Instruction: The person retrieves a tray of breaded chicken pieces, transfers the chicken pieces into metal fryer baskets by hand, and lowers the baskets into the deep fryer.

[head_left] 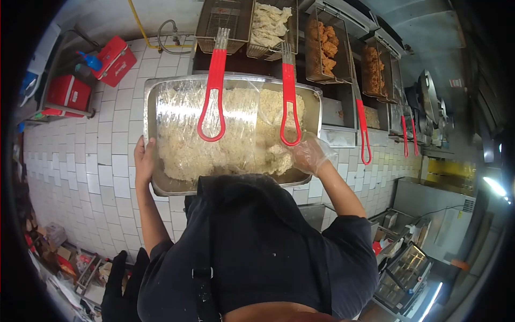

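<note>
A large metal tray (pixel 153 115) is in front of my body, filled with pale breaded pieces (pixel 182 155). Clear plastic wrap (pixel 230 112) covers its left and middle part. My left hand (pixel 144 161) is bare and grips the tray's left rim. On my right hand (pixel 312 154) is a clear plastic glove. It reaches into the tray's right side, fingers closed around a breaded chicken piece (pixel 280 159), partly hidden by the hand. Two red basket handles, one left (pixel 214 91) and one right (pixel 289 99), extend over the tray.
Beyond the tray hang a wire fry basket (pixel 225 16), a basket of pale coated pieces (pixel 271 24) and a basket of browned fried pieces (pixel 327 45). Another fried-food basket (pixel 374 67) stands further right. Red coolers (pixel 115 61) stand at the left on the tiled floor (pixel 107 139).
</note>
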The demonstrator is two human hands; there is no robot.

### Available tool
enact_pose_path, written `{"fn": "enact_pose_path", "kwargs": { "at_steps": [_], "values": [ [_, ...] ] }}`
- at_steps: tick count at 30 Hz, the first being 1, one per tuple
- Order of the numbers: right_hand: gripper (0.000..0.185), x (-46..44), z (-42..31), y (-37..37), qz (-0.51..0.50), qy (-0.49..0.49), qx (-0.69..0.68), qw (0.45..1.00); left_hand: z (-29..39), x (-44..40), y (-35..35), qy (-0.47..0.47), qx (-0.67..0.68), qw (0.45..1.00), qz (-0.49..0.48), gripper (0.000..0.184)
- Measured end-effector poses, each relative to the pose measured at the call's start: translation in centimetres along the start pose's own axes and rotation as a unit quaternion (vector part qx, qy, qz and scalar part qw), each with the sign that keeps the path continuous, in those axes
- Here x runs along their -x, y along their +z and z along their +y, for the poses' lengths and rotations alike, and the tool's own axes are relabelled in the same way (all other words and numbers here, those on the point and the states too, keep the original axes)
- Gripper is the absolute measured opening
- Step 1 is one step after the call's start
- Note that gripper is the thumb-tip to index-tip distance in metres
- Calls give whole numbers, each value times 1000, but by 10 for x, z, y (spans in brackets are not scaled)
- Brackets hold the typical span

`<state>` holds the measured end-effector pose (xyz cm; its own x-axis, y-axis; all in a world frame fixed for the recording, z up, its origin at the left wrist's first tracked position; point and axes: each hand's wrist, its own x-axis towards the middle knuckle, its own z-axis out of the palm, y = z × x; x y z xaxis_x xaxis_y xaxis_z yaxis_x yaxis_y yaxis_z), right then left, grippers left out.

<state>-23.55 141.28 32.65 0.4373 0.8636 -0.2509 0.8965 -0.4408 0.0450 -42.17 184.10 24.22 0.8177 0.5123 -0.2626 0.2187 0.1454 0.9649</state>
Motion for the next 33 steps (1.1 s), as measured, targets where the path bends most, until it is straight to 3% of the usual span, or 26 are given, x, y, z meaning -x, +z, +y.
{"fn": "enact_pose_path", "kwargs": {
  "at_steps": [2, 4, 6, 8, 12, 16, 18, 22, 24, 26, 28, 33],
  "values": [
    [32, 5, 2, -18, -74, 58, -19, 995, 7, 2, 0, -13, -18, 1000, 0, 27],
    [24, 11, 4, -27, 11, 68, 45, 997, 14, 3, 6, 10, -76, 997, 9, 27],
    [24, 4, 11, -22, 29, 119, -7, 992, 6, 0, 3, 14, -70, 997, -15, 28],
    [29, -12, 25, -15, -97, -42, 128, 986, -1, -4, -1, 40, -87, 995, -1, 29],
    [35, -33, 52, 109, -114, -74, 172, 976, -1, 1, -1, 37, -94, 995, 16, 30],
    [34, -29, 22, 0, -59, -45, -106, 992, 1, 0, 2, 65, -113, 991, 28, 30],
    [35, -21, 20, -4, -22, -144, -26, 989, 8, -4, 1, 60, -74, 995, 29, 30],
    [47, 1, 16, -42, -35, -156, -2, 987, 6, -1, 3, 68, -90, 993, 21, 28],
    [68, 16, 20, -83, -68, 27, -135, 988, 4, -1, 4, 79, -73, 994, 33, 29],
    [88, 28, 28, -120, -110, 91, -115, 983, 4, -2, 1, 66, -88, 994, 19, 30],
    [92, 39, 46, -155, -125, 107, -107, 981, 2, -2, 0, 70, -101, 992, 26, 30],
    [96, 28, 74, -246, 79, 92, -42, 992, 5, -3, 0, 85, -124, 988, 32, 31]
  ]
}}
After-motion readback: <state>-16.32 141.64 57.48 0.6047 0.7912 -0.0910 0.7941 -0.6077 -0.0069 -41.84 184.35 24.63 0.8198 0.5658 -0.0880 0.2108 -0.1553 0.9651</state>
